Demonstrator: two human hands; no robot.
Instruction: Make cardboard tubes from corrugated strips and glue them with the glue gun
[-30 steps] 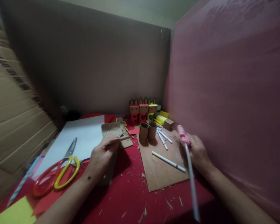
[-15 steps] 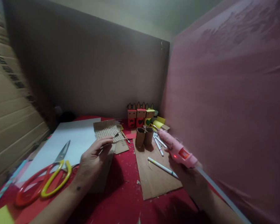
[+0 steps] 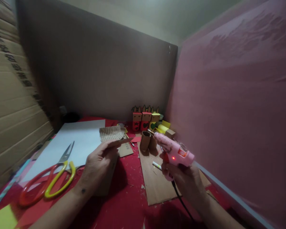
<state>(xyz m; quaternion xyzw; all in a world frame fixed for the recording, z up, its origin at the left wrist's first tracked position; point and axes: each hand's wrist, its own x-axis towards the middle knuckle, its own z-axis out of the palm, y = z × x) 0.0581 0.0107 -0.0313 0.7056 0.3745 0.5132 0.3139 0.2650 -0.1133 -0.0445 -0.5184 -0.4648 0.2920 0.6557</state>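
Observation:
My right hand grips a pink glue gun with a red light lit, its nozzle pointing left toward two brown cardboard tubes. A clear glue stick runs back out of the gun to the lower right. My left hand is closed, pinching a thin strip of brown cardboard above a cardboard box on the red table. The strip's tip points at the gun's nozzle, a short gap apart.
Large scissors with red and yellow handles lie on white paper at left. A flat cardboard sheet holds the tubes and a white marker. Three decorated paper figures stand at the back. Pink wall at right, cardboard wall at left.
My right hand has lifted the glue gun from the right side, turned it level and brought it leftward toward the cardboard strip. My left hand stays in place with the strip.

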